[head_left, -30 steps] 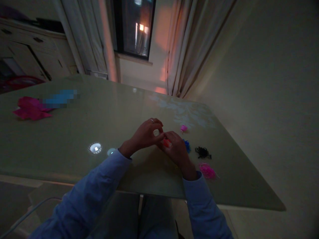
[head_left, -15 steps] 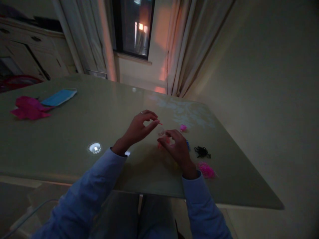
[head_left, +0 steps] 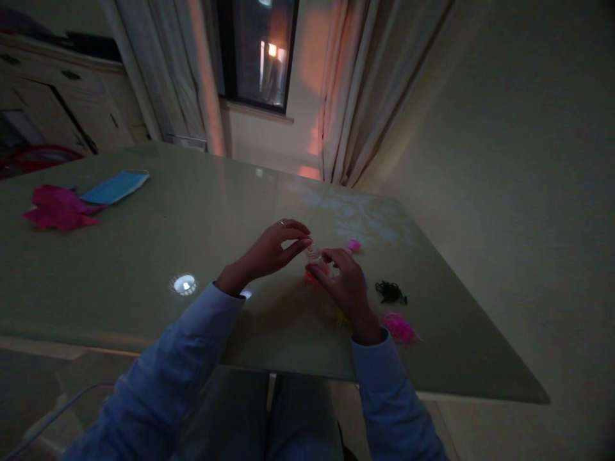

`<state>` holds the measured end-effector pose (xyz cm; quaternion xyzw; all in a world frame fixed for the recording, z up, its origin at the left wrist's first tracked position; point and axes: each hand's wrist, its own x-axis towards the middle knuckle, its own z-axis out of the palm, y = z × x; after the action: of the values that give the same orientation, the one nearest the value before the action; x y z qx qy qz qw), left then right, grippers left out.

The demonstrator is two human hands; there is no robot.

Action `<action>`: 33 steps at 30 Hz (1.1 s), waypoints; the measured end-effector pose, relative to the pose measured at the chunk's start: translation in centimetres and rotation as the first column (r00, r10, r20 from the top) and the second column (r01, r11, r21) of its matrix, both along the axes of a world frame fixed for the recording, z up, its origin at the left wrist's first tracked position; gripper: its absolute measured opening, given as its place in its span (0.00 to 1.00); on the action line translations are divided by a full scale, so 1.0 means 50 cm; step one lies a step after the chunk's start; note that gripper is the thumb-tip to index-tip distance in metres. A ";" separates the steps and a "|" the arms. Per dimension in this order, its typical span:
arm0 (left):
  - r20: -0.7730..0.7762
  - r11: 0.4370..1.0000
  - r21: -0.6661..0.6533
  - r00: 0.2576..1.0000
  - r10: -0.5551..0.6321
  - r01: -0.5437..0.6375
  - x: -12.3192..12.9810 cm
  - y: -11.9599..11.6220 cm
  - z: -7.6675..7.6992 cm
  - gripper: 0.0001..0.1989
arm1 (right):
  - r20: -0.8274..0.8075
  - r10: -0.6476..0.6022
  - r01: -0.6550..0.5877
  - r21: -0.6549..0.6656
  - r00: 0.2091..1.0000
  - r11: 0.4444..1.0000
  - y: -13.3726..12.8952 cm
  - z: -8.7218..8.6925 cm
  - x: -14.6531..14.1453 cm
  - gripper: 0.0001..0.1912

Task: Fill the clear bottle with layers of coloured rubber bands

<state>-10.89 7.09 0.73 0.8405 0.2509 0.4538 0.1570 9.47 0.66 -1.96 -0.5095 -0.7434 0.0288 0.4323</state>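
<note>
A small clear bottle (head_left: 312,252) with a ridged neck stands tilted slightly above the table, its open mouth up. Around its body the thumb and fingers of my right hand (head_left: 343,278) are closed. My left hand (head_left: 276,250), a ring on one finger, pinches at the mouth of the bottle. Between its fingertips is a thin red strip, mostly hidden now. Red-orange strands (head_left: 311,279) show beside and behind the bottle, partly covered by my right hand. Some yellow strands (head_left: 341,318) lie under my right wrist.
On the glossy table (head_left: 192,333), right of my hands, are a black strand pile (head_left: 391,292), a pink strand pile (head_left: 398,327) and a small pink item (head_left: 353,245). Blue bits are mostly hidden. At left lie a blue face mask (head_left: 116,187) and crumpled magenta material (head_left: 60,208).
My left hand has moved slightly right and down, bringing the red strip from beside the bottle to its mouth. My right hand stays nearly still around the bottle.
</note>
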 end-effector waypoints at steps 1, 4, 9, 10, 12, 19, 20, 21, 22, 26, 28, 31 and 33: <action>0.016 1.000 -0.022 1.000 -0.009 0.009 -0.001 -0.001 0.003 0.12 | -0.011 0.001 -0.001 0.000 1.000 1.000 0.000 0.000 0.000 0.16; 0.064 0.995 -0.084 0.997 -0.043 0.048 -0.004 -0.006 0.014 0.13 | -0.049 0.004 -0.005 -0.012 0.999 1.000 0.001 -0.001 0.001 0.17; 0.095 0.977 -0.198 0.994 -0.062 0.080 -0.006 -0.010 0.014 0.15 | -0.165 0.030 -0.036 -0.038 0.986 0.999 -0.002 0.004 -0.001 0.18; 0.081 0.972 -0.219 0.994 -0.072 0.088 -0.005 -0.010 0.010 0.17 | -0.200 0.035 -0.045 -0.047 0.979 0.998 -0.003 0.007 -0.003 0.18; 0.056 0.961 -0.252 0.993 -0.106 0.116 -0.004 -0.009 -0.001 0.21 | -0.265 0.049 -0.069 -0.066 0.963 0.995 -0.006 0.014 -0.007 0.18; 0.076 0.896 -0.355 0.963 -0.257 0.267 -0.028 -0.019 -0.041 0.29 | -0.323 0.130 -0.165 -0.084 0.937 0.983 -0.005 0.020 -0.015 0.17; 0.081 0.889 -0.363 0.960 -0.267 0.278 -0.033 -0.022 -0.047 0.34 | -0.329 0.132 -0.168 -0.084 0.935 0.982 -0.004 0.018 -0.015 0.17; 0.088 0.887 -0.368 0.960 -0.266 0.279 -0.037 -0.026 -0.052 0.38 | -0.335 0.132 -0.168 -0.082 0.933 0.982 -0.002 0.016 -0.014 0.17; 0.097 0.888 -0.371 0.962 -0.255 0.272 -0.040 -0.029 -0.058 0.42 | -0.339 0.133 -0.168 -0.076 0.931 0.983 -0.001 0.015 -0.014 0.17; 0.130 0.902 -0.354 0.968 -0.214 0.247 -0.032 -0.039 -0.072 0.46 | -0.316 0.168 -0.192 -0.047 0.934 0.980 -0.001 0.013 -0.012 0.16; 0.136 0.904 -0.349 0.968 -0.211 0.246 -0.022 -0.043 -0.074 0.43 | -0.300 0.180 -0.201 -0.041 0.937 0.979 -0.001 0.012 -0.012 0.16; 0.146 0.901 -0.375 0.973 -0.177 0.220 -0.011 -0.047 -0.076 0.42 | -0.279 0.166 -0.183 -0.035 0.946 0.983 -0.001 0.008 -0.011 0.16; 0.154 0.894 -0.403 0.977 -0.145 0.196 -0.009 -0.049 -0.076 0.43 | -0.270 0.163 -0.178 -0.030 0.949 0.984 0.001 0.004 -0.011 0.16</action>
<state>-11.34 4.65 -3.08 0.7777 0.2569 0.4242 0.3864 8.91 0.72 -1.76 -0.4463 -0.7186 0.1545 0.5104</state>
